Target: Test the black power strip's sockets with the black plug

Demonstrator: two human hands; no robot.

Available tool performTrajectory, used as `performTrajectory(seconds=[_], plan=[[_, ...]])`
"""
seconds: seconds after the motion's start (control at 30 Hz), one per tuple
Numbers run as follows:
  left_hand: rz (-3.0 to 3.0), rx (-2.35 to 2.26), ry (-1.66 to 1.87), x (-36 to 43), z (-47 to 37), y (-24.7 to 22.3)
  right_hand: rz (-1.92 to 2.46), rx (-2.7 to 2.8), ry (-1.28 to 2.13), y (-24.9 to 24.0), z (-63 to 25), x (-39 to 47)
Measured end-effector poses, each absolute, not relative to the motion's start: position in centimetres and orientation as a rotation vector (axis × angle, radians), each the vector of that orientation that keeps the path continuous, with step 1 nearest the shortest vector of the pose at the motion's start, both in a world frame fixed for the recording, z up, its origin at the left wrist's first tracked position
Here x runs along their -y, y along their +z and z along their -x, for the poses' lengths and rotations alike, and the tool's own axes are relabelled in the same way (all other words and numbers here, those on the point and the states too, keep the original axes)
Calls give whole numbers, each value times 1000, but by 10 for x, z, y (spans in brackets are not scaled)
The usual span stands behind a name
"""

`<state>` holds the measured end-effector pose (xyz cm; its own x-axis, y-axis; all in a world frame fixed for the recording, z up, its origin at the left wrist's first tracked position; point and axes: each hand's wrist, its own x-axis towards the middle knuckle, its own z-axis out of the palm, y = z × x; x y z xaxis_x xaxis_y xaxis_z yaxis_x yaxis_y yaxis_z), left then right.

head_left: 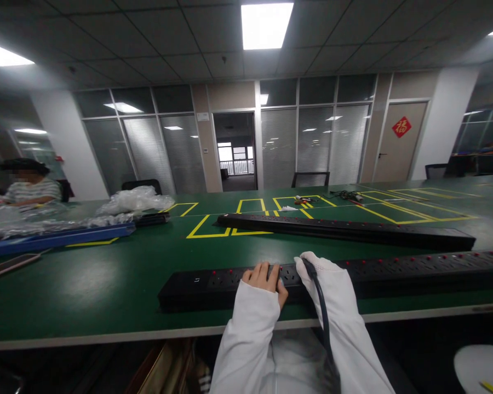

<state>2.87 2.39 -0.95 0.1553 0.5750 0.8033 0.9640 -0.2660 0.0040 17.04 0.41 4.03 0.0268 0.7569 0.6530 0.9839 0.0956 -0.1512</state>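
A long black power strip with rows of sockets and small red lights lies along the near side of the green table. My left hand, bare with a white sleeve, grips the strip left of its middle, fingers over the top and thumb on the near side. Just to the right, my right hand, in a white glove, is closed around the end of a black cable against the sockets. The cable runs down over my sleeve toward my lap. Whatever is at the cable's end is hidden by the glove.
Behind lies a second black power strip, at a slant. Clear plastic wrap and a blue strip are at left, near a phone. Another person sits at far left. Tangled cables lie at the back.
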Motion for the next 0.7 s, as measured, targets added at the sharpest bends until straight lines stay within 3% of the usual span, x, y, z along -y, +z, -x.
performTrajectory(seconds=[0.7], plan=[[1924, 1462, -968, -24, -28, -10, 1683, 1819, -460, 46, -175, -7]])
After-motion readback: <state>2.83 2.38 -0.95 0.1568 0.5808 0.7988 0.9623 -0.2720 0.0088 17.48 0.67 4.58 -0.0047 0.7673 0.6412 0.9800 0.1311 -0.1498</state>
